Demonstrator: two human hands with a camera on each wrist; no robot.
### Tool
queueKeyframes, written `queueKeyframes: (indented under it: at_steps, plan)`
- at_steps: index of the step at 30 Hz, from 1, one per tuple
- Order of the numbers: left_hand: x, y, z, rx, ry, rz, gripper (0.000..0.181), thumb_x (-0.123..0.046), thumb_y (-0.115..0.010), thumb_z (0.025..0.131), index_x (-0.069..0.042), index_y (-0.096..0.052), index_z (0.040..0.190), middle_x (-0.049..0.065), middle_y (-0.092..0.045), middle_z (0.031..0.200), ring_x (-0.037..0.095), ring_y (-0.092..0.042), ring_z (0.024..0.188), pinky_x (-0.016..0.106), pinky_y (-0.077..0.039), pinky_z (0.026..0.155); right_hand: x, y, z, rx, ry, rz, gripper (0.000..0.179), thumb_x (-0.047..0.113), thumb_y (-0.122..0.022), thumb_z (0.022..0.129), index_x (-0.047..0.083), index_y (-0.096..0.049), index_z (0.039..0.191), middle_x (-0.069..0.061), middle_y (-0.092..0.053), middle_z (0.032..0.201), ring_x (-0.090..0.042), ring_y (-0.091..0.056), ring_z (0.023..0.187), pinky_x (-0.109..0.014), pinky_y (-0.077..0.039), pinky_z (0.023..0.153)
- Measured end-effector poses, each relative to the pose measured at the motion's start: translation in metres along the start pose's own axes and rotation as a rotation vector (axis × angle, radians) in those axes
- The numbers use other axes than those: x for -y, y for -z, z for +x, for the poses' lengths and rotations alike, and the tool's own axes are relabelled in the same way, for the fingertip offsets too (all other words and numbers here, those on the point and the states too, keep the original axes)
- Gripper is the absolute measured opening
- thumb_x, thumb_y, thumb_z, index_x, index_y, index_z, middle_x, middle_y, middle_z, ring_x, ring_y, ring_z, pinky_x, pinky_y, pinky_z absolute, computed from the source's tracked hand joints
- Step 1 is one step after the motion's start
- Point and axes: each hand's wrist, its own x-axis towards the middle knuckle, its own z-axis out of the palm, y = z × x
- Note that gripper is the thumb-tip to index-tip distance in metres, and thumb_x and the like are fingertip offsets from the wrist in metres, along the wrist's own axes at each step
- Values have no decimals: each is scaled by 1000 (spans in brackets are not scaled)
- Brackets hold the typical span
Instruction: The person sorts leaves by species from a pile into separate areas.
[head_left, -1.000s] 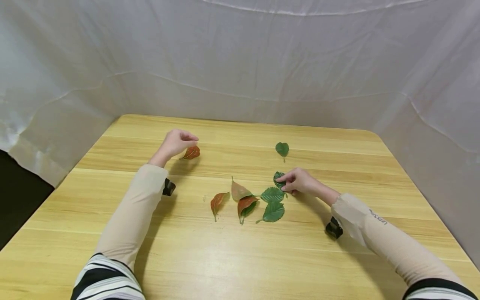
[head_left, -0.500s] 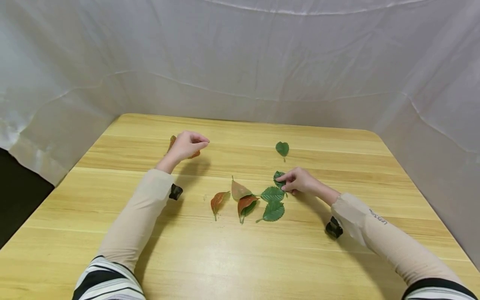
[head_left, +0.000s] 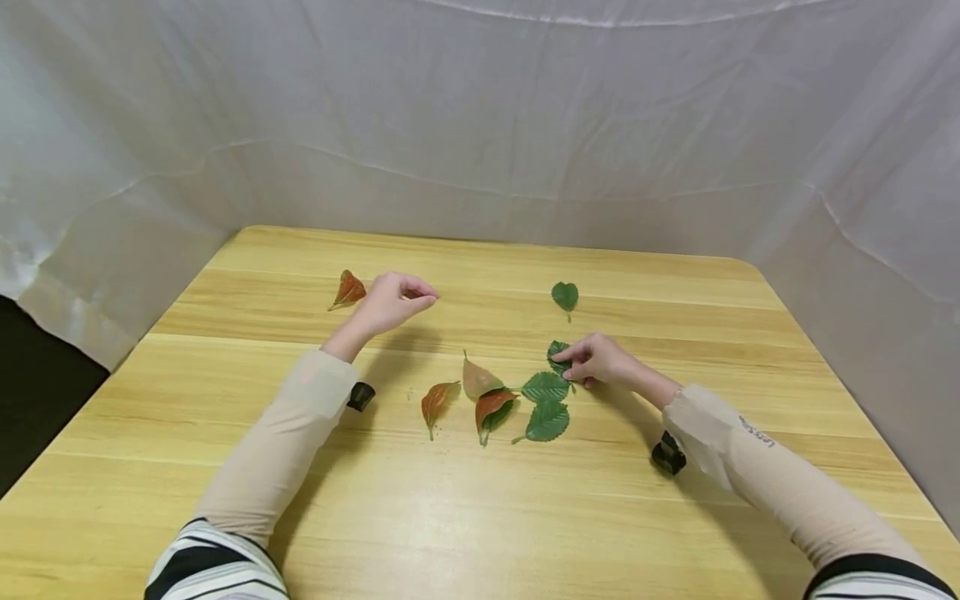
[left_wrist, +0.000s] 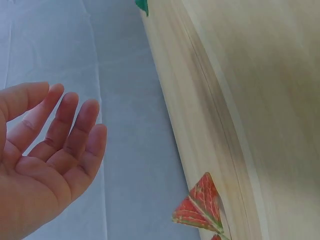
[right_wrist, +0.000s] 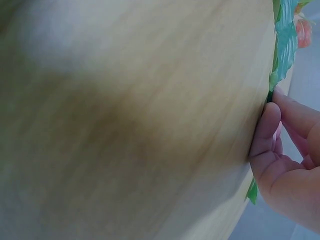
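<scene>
In the head view my left hand [head_left: 393, 302] hovers above the table, holding nothing. Its fingers are loosely bent in the left wrist view, thumb apart from most of them. Left of it lies a red leaf [head_left: 348, 289], also seen as a red leaf [left_wrist: 200, 205] in the left wrist view. My right hand [head_left: 600, 362] pinches a dark green leaf [head_left: 558, 352] between thumb and forefinger, low against the table. Touching or near that leaf are a green leaf [head_left: 545, 387] and a lower green leaf [head_left: 548, 422]. The fingertips partly hide the pinched leaf.
Left of the green leaves lie a tan-backed leaf [head_left: 478, 380], a red-and-green leaf [head_left: 492, 407] and a curled red leaf [head_left: 437, 405]. A single green leaf [head_left: 565, 296] lies farther back. White sheeting [head_left: 480, 125] rises behind the wooden table [head_left: 465, 517].
My left hand has moved right and slightly nearer, uncovering the red leaf on its left; the red leaf seen beneath it is now hidden. The right hand stays in place.
</scene>
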Motion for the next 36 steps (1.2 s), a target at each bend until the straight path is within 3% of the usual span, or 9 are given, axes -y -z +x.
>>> queueKeyframes:
  at_steps: [22,36]
  plan:
    - [-19,-25,-21,150,-101,14,16,-9,-57,87,-1,-67,96,9,-65,94,18,-59,80,30,-48,71,-1,0,0,6,3,-1,32,-3,-63,79,-8,-59,111,-7,-54,55,-14,-48,46,-26,-44,47]
    - [-17,-32,-30,218,-128,38,16,-9,-59,86,2,-67,94,10,-65,97,19,-59,85,29,-48,74,-3,2,1,4,3,17,32,-3,-63,80,-7,-59,111,-6,-53,55,-14,-47,46,-26,-45,47]
